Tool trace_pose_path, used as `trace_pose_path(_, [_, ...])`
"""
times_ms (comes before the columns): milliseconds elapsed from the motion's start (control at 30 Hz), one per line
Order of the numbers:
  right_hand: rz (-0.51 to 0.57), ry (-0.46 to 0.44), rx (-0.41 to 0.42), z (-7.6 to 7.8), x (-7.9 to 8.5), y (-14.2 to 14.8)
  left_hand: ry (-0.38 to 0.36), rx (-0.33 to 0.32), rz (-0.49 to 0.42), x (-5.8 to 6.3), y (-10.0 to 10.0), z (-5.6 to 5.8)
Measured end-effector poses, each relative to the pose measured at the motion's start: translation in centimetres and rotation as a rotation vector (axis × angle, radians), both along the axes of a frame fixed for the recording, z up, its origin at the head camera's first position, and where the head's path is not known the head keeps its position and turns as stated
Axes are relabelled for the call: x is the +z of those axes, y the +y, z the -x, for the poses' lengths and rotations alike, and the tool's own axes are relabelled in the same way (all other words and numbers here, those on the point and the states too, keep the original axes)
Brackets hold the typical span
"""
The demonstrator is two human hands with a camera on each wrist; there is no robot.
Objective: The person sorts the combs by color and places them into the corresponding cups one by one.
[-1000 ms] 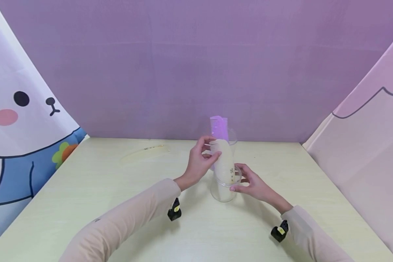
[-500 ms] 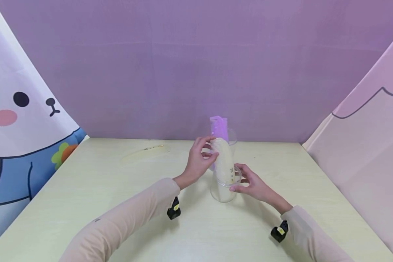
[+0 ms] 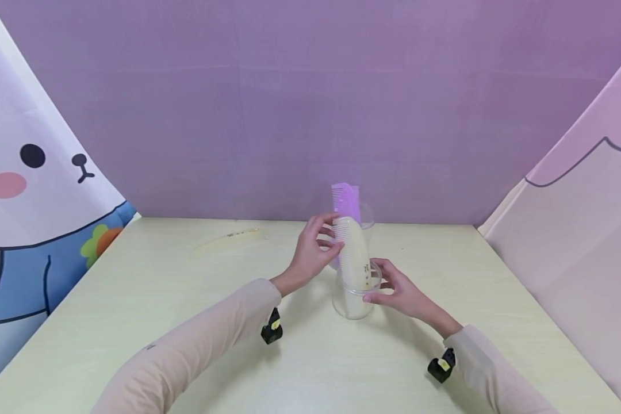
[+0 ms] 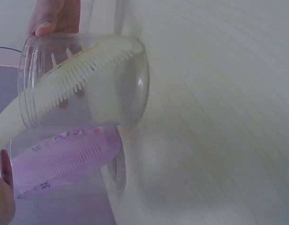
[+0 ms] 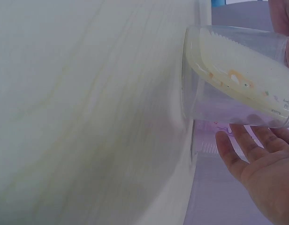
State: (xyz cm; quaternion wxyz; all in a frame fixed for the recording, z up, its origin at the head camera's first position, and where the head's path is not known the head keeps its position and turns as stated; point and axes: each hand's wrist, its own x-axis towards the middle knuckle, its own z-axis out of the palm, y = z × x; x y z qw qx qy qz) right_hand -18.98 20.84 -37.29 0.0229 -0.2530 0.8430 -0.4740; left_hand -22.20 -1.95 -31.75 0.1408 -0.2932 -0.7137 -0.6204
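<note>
A cream comb [image 3: 353,253] leans in a clear cup [image 3: 355,307]. Printed marks run along its back edge, and its teeth face left. My left hand [image 3: 311,250] is at the comb's toothed edge, thumb in front and forefinger near the top corner. Its thumb and fingers stand apart, partly round the comb. At the cup's right side my right hand [image 3: 401,292] holds it near the rim, thumb in front and fingers behind. Close behind stands a second clear cup [image 3: 367,215] containing purple combs [image 3: 347,200]. In the left wrist view, printed marks show on the purple comb [image 4: 64,157].
A pale, translucent comb-like piece [image 3: 226,238] with dark and orange marks lies flat at the back left of the light wooden table [image 3: 150,287]. A purple cloth backdrop [image 3: 310,115] rises behind the table, with printed cloths on both sides.
My left hand has drawn slightly left, its thumb sliding from the comb's face toward its toothed edge. The comb's top has shifted slightly left. My right hand and the cup have stayed put.
</note>
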Motion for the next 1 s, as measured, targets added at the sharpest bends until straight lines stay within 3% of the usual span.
trace_pose_path(267, [0.006,-0.005,-0.003,0.0,0.0,0.0,-0.012,-0.025,0.042,-2.3,-1.2,2.4])
trace_pose_path(433, [0.003,0.001,-0.010,-0.1,0.1,-0.1,-0.044,-0.042,0.078,-1.2,-2.8,1.3])
trace_pose_path(500, [0.001,0.003,-0.009,-0.1,0.1,-0.2,-0.056,-0.039,0.091,-1.3,-3.4,1.4])
trace_pose_path(767, [0.002,0.002,-0.010,-0.2,0.1,-0.2,-0.001,0.060,0.210,-5.6,-6.1,4.9])
trace_pose_path(1000, [0.001,-0.007,-0.012,-0.2,0.1,-0.2,-0.001,0.158,0.343,-6.9,-9.6,6.8])
